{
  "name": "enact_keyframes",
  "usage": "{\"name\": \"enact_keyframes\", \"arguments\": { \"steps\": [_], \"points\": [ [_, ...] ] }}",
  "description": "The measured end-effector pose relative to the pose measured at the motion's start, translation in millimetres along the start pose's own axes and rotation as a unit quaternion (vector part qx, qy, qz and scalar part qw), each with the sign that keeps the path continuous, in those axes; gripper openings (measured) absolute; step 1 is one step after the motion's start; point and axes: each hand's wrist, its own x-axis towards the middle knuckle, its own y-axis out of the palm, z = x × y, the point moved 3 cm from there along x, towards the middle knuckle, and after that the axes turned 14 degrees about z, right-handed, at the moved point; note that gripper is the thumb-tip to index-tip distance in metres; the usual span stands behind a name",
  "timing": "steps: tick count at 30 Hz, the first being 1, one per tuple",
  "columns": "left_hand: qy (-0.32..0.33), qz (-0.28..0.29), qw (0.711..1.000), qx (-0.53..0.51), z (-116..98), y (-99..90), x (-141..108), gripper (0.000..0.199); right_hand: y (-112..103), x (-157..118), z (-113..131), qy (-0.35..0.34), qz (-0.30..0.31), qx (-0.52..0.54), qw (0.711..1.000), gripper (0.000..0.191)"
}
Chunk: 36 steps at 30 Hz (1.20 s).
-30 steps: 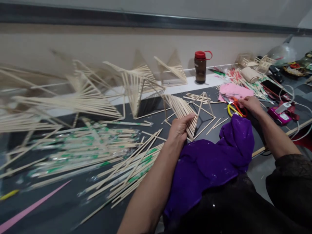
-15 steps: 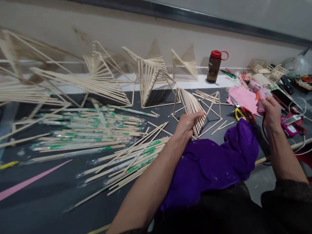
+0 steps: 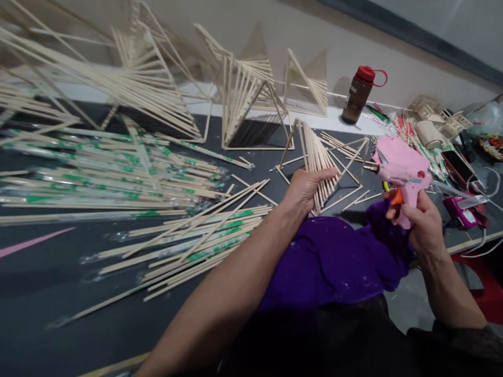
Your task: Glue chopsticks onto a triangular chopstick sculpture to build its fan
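My left hand (image 3: pixel 308 191) is closed on the near side of a small stick frame (image 3: pixel 317 159), its thumb lying across a fan of thin wooden sticks. In my right hand (image 3: pixel 422 222) I grip a pink hot glue gun (image 3: pixel 406 175) by its handle, fingers near the orange trigger. The gun's metal nozzle points left, a short way from the right corner of the frame. A purple cloth (image 3: pixel 334 262) lies below both hands, over the table's front edge and my lap.
Wrapped bundles of sticks (image 3: pixel 98 167) and loose chopstick-like sticks (image 3: pixel 204 246) cover the left side. Larger stick structures (image 3: pixel 251 104) stand along the wall. A brown bottle (image 3: pixel 357 97) with a red lid stands behind; a phone (image 3: pixel 458 166) and a purple device (image 3: pixel 461 212) lie right.
My right hand has brought the glue gun left and lower, closer to the stick frame, and now covers the scissors. My left hand keeps its hold. The view has tilted and shifted.
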Motion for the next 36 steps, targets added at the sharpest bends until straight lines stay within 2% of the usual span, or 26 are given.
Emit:
{"name": "enact_keyframes", "arguments": {
  "steps": [5,9,13,16,20,30,36],
  "points": [
    [0.004,0.005,1.000,-0.002,0,0.0,1,0.017,10,-5,-3,-0.003,0.015,-0.020,1.000,0.023],
    [-0.008,-0.002,1.000,0.007,1,0.0,1,0.021,15,-9,-7,-0.007,0.015,-0.030,0.999,0.030],
    [-0.003,-0.005,1.000,0.010,1,0.0,0,0.021,16,-15,-7,-0.019,0.022,-0.119,0.992,0.027],
    [0.004,0.000,1.000,0.013,0,0.1,0,0.015,15,-20,-4,-0.052,0.003,-0.259,0.964,0.019],
    [0.004,-0.001,1.000,0.030,1,-0.4,1,0.012,17,-23,0,-0.117,0.010,-0.378,0.918,0.025],
    [0.004,0.007,1.000,0.021,-1,2.7,-2,0.012,18,-22,-5,-0.092,0.013,-0.461,0.883,0.032],
    [0.007,0.015,1.000,0.004,0,1.9,-1,0.015,23,-19,-3,-0.125,0.008,-0.492,0.862,0.033]
  ]
}}
